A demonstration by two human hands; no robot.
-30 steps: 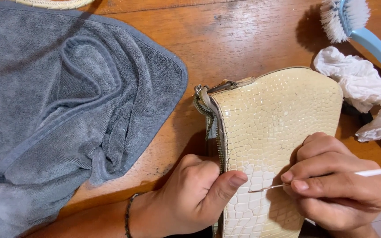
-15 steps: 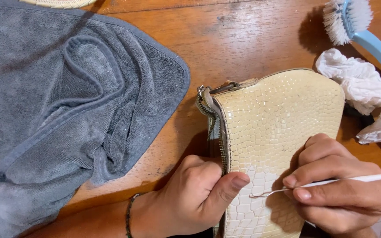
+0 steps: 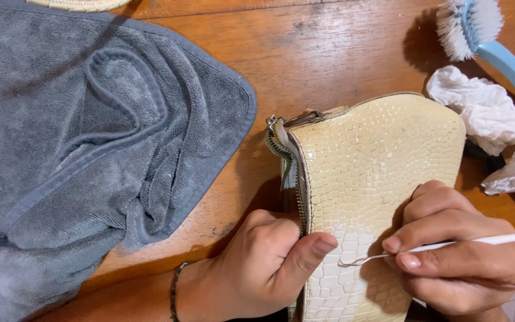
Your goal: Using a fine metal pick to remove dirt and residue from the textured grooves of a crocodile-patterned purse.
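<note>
A cream pouch (image 3: 377, 161) with a scale-like embossed surface lies on the wooden table (image 3: 341, 48), its zipper (image 3: 284, 161) along the left edge. My left hand (image 3: 263, 268) grips the pouch at the zipper side, thumb pressed on its face. My right hand (image 3: 460, 256) pinches a thin white-handled hook tool (image 3: 448, 244) between thumb and fingers. The tool's bent metal tip (image 3: 347, 261) rests on the pouch just right of my left thumb.
A crumpled grey towel (image 3: 90, 137) covers the left half of the table. At the upper right lie a blue-handled brush (image 3: 490, 36) with white bristles and a wadded white cloth (image 3: 490, 125). A pale woven rim (image 3: 78, 5) shows at the top edge.
My right hand has levelled the hook tool and slid its tip a little left toward my left thumb. The pouch and left hand have barely moved.
</note>
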